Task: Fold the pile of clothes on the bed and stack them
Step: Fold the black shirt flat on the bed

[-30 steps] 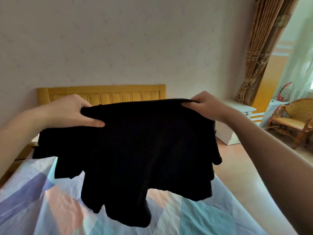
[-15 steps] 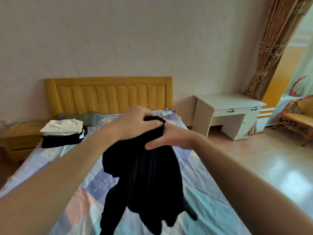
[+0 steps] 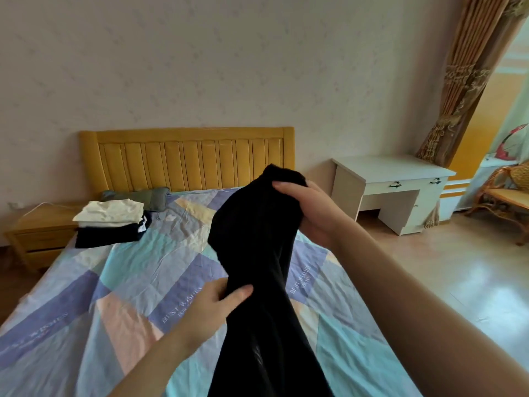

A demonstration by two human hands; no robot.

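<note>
A black garment [image 3: 257, 253] hangs lengthwise in the air above the bed [image 3: 120, 296], gathered into a long fold. My right hand [image 3: 312, 207] grips its top end, fingers curled over the cloth. Lower down, my left hand [image 3: 220, 305] pinches the garment's left edge between thumb and fingers. The garment's lower end runs out of the bottom of the view. A stack of folded clothes [image 3: 111, 222], white pieces on dark ones, lies on the bed's far left corner.
A grey-green pillow [image 3: 148, 196] lies against the yellow headboard [image 3: 189, 156]. A wooden nightstand [image 3: 37, 233] stands left of the bed, a white desk [image 3: 395, 184] to its right, and a wicker chair [image 3: 506, 196] by the curtain [image 3: 463, 75].
Both hands first held the garment spread wide, then met at its top. Now my left hand has slid down to its middle while my right hand keeps the top.
</note>
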